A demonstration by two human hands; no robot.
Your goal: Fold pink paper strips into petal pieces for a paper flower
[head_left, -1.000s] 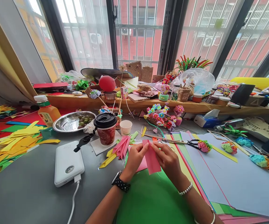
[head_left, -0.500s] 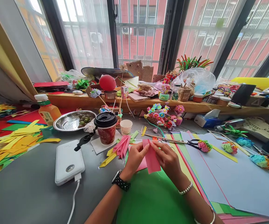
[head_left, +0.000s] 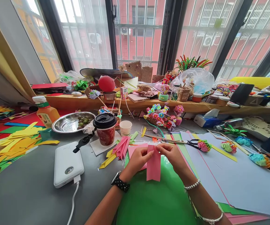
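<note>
A pink paper strip (head_left: 153,167) with a lengthwise crease hangs upright between my hands, over a glossy green surface (head_left: 158,200). My left hand (head_left: 138,159) pinches its left edge near the top, thumb in front. At the upper right corner, my right hand (head_left: 169,153) pinches the paper between thumb and fingertips. Behind my left hand lies more flat pink paper (head_left: 135,151). Folded pink pieces (head_left: 122,147) sit just left of it, beside folded yellow strips (head_left: 108,161).
A lidded red cup (head_left: 105,131) and a small paper cup (head_left: 125,128) stand behind the folded pieces. A white power bank (head_left: 68,164) with a cable lies left. Scissors (head_left: 191,142) and paper sheets (head_left: 230,175) lie right. Cut strips (head_left: 22,140) pile far left.
The pink strip has turned from tilted to nearly vertical, and its crease faces me. My right hand has shifted right to its top corner, while my left hand still pinches it.
</note>
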